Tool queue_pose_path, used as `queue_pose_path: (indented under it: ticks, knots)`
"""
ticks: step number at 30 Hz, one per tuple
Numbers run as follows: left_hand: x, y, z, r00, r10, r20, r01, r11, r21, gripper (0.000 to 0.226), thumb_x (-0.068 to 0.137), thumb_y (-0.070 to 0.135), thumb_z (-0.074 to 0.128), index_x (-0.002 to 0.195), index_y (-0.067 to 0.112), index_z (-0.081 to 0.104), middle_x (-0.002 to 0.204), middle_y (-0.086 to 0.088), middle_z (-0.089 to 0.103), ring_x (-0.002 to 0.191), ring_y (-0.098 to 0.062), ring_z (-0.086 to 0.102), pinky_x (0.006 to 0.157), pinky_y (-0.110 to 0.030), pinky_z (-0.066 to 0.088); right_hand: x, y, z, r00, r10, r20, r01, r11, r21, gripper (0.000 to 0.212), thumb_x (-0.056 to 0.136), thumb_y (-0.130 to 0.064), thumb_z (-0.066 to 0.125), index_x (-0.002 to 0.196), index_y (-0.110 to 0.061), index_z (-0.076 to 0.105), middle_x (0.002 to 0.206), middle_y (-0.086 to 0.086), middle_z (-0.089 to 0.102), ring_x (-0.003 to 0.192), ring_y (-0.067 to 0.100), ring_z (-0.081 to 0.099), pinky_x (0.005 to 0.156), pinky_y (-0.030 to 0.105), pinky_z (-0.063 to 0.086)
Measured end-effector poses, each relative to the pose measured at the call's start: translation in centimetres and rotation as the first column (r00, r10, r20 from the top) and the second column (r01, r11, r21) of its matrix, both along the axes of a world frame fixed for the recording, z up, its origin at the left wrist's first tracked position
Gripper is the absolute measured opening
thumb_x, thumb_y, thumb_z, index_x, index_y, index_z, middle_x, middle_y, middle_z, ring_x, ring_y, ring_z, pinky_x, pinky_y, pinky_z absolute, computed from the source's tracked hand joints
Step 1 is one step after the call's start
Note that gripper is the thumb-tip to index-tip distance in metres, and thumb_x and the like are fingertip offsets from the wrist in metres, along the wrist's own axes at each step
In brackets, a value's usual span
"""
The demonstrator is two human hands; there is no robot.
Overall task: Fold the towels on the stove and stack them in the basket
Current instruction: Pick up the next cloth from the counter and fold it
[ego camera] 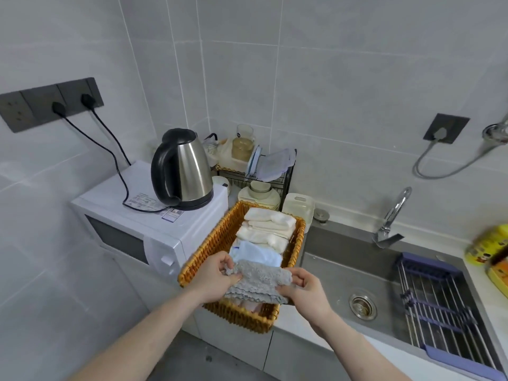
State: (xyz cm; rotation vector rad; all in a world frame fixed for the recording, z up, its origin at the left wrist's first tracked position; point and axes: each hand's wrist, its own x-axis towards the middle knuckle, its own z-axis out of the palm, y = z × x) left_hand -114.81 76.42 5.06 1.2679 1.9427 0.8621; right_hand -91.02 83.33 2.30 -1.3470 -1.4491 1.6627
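A folded grey towel (258,280) hangs over the near end of the wicker basket (209,248). My left hand (213,279) pinches its left edge and my right hand (303,291) grips its right edge. Inside the basket lie folded cream towels (268,226) at the far end and a light blue towel (255,255) just beyond the grey one. A pale pink towel (254,306) shows under the grey towel. The stove is out of view.
A white microwave (143,224) with a steel kettle (182,169) stands left of the basket. Behind it is a dish rack (261,174). To the right lies a steel sink (357,284) with a tap (393,215) and a purple drain rack (445,306).
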Motion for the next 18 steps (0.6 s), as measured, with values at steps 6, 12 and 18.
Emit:
queue_pose_path:
  ticks: [6,12,18]
  knots:
    - [-3.7,7.5,-0.4,0.996,-0.044,0.083,0.049,0.997,-0.056,0.03,0.088,0.034,0.076,0.103,0.016,0.057,0.097,0.005,0.06,0.086,-0.01,0.054,0.069,-0.023,0.041,-4.1,5.7,-0.8,0.991,-0.128,0.034,0.129,0.991,-0.044,0.037,0.079,-0.001,0.077,0.113,-0.013,0.069,0.078,-0.001,0.073,0.075,0.02,0.074,0.065,0.032,0.058]
    - [-4.5,14.1,-1.7,0.98,-0.024,0.199,0.046,0.994,-0.103,0.031,0.094,0.025,0.068,0.119,0.022,0.051,0.109,0.006,0.055,0.08,-0.006,0.055,0.068,-0.025,0.048,-6.5,11.0,-2.0,0.963,-0.261,0.073,0.264,0.964,-0.039,0.045,0.082,-0.01,0.08,0.12,-0.018,0.058,0.099,0.012,0.073,0.078,0.02,0.072,0.075,0.034,0.061]
    - [-4.9,19.6,-3.1,0.976,-0.009,0.219,0.033,0.994,-0.106,0.027,0.099,0.019,0.057,0.123,0.022,0.045,0.093,0.001,0.055,0.067,-0.015,0.049,0.054,-0.024,0.041,-8.2,15.3,-3.1,0.933,-0.33,0.143,0.333,0.943,-0.003,0.05,0.083,-0.02,0.081,0.123,-0.019,0.051,0.111,0.013,0.066,0.09,0.026,0.073,0.085,0.045,0.062]
